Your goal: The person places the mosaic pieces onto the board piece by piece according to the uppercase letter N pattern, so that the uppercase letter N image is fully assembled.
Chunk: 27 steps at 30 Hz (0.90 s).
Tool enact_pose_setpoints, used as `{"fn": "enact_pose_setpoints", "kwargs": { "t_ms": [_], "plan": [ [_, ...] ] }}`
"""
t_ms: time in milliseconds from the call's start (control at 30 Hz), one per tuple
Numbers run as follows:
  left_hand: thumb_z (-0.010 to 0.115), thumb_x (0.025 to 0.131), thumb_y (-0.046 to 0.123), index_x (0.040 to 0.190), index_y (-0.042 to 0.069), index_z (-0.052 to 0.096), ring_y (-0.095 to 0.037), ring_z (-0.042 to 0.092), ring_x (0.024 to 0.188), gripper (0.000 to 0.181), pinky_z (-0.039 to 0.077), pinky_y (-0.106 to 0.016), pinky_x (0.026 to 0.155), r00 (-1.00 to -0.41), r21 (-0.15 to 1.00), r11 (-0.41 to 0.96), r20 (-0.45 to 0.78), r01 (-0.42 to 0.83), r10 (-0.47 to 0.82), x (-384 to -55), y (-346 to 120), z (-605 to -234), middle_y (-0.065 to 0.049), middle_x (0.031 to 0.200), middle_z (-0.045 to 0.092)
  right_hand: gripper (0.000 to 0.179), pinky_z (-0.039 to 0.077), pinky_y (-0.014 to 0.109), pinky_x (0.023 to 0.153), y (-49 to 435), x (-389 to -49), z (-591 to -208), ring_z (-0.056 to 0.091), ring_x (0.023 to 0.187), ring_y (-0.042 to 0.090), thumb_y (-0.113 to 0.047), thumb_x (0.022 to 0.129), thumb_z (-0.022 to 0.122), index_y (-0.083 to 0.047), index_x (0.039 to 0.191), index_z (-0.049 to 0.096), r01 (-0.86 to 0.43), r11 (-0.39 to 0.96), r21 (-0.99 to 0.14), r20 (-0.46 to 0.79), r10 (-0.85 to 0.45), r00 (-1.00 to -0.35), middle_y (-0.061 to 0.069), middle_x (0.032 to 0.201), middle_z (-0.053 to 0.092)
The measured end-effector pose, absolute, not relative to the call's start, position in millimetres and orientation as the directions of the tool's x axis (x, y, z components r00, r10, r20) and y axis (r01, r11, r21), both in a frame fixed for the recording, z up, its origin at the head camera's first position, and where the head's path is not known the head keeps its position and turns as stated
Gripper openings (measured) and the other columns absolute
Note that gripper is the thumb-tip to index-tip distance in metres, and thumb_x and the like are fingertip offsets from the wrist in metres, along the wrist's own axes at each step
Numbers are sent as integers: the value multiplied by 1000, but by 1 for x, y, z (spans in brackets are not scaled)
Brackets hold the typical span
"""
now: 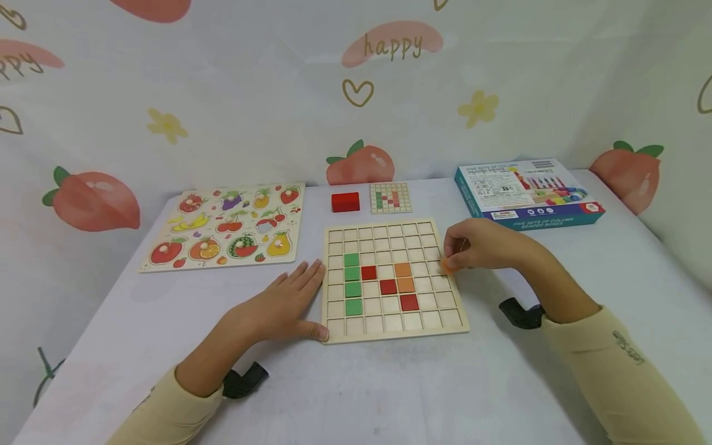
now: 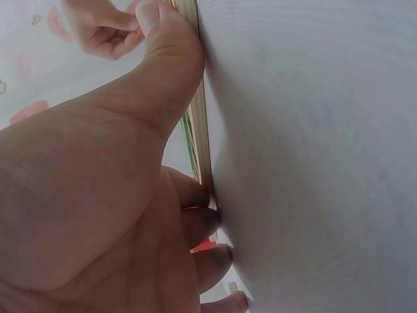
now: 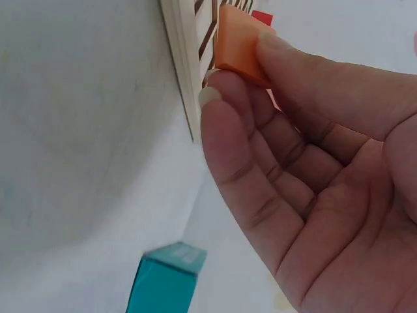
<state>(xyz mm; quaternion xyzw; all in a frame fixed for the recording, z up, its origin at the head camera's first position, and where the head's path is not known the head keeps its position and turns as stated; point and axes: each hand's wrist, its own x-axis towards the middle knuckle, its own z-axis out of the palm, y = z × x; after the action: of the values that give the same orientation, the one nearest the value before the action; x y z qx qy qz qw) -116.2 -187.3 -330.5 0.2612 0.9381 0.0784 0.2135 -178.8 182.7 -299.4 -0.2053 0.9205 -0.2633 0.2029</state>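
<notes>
A wooden grid board [image 1: 389, 324] lies on the white table in the head view. Its cells hold a column of several green tiles [image 1: 353, 289], three red tiles [image 1: 388, 287] on a diagonal, and two orange tiles [image 1: 406, 284] one below the other. My left hand [image 1: 283, 303] rests with fingers spread along the board's left edge, thumb at the front left corner. Over the right edge, my right hand [image 1: 489, 244] pinches an orange tile [image 3: 242, 45] between thumb and fingers, as the right wrist view shows close up.
Behind the board are a red block [image 1: 345, 202] and a small pattern card [image 1: 390, 198] with a coloured grid. A fruit puzzle board [image 1: 258, 219] lies at the back left. At the back right sits a teal and white box [image 1: 528, 191].
</notes>
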Motion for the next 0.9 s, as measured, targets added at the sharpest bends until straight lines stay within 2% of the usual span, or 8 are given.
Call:
{"fn": "enact_pose_setpoints", "kwargs": {
  "t_ms": [333, 567, 900],
  "plan": [
    [70, 81, 66, 160, 0, 14, -36, 5, 152, 117, 14, -58, 118, -774, 259, 854, -362, 451, 519, -117, -188, -332, -15, 166, 10, 4, 52, 32, 66, 157, -188, -306, 59, 74, 21, -8, 93, 71, -5, 90, 69, -253, 725, -640, -245, -506, -827, 5, 82, 63],
    [70, 80, 67, 160, 1, 14, -36, 5, 152, 117, 14, -58, 118, -773, 259, 851, -359, 457, 523, -117, -187, -331, -15, 167, 10, 5, 49, 32, 70, 145, -195, -314, 57, 84, 22, -10, 92, 74, -5, 90, 72, -294, 696, -655, -184, -525, -831, 3, 83, 64],
    [70, 80, 67, 160, 1, 14, -36, 6, 152, 117, 14, -58, 118, -774, 259, 851, -355, 457, 524, -116, -187, -332, -15, 166, 10, 4, 50, 33, 74, 128, -202, -320, 57, 86, 24, -7, 92, 73, -3, 92, 72, -277, 705, -653, -172, -494, -852, 5, 84, 64]
  ]
}}
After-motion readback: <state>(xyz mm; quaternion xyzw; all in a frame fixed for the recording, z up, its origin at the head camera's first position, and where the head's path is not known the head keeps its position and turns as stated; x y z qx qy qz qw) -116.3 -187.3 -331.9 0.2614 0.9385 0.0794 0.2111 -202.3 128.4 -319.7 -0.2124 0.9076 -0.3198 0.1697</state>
